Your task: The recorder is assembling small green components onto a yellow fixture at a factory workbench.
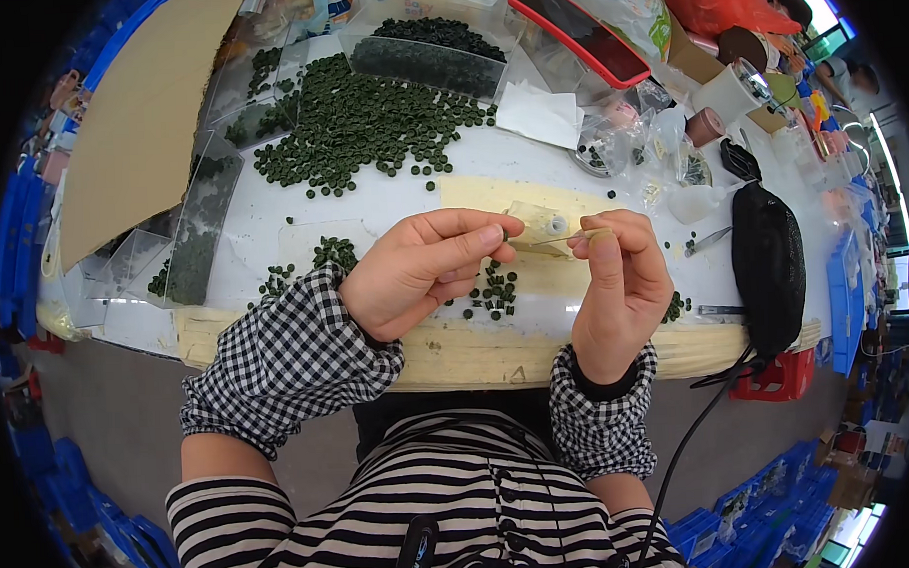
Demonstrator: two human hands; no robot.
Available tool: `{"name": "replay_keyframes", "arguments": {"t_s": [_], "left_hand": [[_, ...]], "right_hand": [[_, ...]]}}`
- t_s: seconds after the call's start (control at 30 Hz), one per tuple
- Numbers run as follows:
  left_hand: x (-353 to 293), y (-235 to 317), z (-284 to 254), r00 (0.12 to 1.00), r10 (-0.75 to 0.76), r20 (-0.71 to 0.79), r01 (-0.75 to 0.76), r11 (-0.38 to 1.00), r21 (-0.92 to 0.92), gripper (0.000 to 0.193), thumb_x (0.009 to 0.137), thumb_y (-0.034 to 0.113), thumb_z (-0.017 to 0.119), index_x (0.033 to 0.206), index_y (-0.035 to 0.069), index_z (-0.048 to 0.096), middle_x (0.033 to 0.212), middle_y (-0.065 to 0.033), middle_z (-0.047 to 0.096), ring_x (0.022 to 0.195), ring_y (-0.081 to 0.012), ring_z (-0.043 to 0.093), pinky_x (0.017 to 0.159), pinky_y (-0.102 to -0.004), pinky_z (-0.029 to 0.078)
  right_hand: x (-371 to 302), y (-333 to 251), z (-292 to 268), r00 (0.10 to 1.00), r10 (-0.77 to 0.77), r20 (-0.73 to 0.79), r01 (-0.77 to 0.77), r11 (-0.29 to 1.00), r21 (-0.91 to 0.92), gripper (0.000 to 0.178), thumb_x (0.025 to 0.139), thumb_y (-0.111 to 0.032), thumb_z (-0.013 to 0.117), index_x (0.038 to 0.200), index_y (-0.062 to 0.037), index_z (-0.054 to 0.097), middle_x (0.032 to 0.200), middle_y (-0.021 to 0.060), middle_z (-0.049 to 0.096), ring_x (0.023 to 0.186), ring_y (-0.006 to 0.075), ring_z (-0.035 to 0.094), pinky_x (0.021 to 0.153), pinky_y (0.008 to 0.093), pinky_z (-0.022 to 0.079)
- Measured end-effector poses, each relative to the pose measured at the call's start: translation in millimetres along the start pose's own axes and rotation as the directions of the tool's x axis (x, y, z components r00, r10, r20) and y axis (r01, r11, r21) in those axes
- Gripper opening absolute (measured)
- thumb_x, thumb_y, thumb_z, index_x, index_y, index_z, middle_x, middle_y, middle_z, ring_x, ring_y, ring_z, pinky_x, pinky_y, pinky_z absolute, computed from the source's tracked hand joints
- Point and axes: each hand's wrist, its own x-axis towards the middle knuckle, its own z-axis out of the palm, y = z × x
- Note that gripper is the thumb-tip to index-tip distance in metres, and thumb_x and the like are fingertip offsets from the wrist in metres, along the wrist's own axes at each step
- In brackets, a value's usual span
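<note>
While both hands hover above the white worktop [392, 201], the left hand [419, 270] and right hand [620, 278] pinch a thin pale needle-like rod [545, 241] between them; light, stiff, probably slippery, best gripped at its ends.

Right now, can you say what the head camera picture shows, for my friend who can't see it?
Two hands in checked sleeves meet over a white table: the left hand and the right hand pinch the ends of a thin pin or wire between their fingertips. A big heap of small dark green beads lies beyond them, with clear plastic trays and a black pouch alongside.
</note>
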Motion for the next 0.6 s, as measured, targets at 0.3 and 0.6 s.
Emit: {"name": "replay_keyframes", "arguments": {"t_s": [0.3, 0.6], "left_hand": [[-0.1, -1.6, 1.3, 1.0, 0.002, 0.01, -0.002, 1.0, 0.024, 0.028, 0.094, 0.011, 0.052, 0.119, 0.0, 0.056, 0.092, -0.0033, 0.063, 0.053, -0.0016, 0.032, 0.047, -0.0149, 0.028], [0.4, -2.7, 0.8, 1.0, 0.013, 0.028, -0.014, 0.999, 0.046, 0.028, 0.094, 0.011, 0.053, 0.119, 0.0, 0.057, 0.093, -0.004, 0.063, 0.053, -0.0018, 0.031, 0.047, -0.0154, 0.028]], "right_hand": [[0.7, -0.3, 2.2, 1.0, 0.012, 0.002, -0.011, 0.999, -0.043, 0.008, 0.086, 0.001, 0.061, 0.093, 0.0026, 0.063, 0.094, 0.0064, 0.057, 0.082, 0.0099, 0.052, 0.073, 0.0212, 0.041], [1.7, -2.5, 3.9, 0.998, 0.043, 0.051, -0.038, 0.995, -0.094, 0.007, 0.085, 0.001, 0.061, 0.092, 0.0023, 0.063, 0.094, 0.0086, 0.06, 0.088, 0.0144, 0.055, 0.079, 0.025, 0.043]]}}
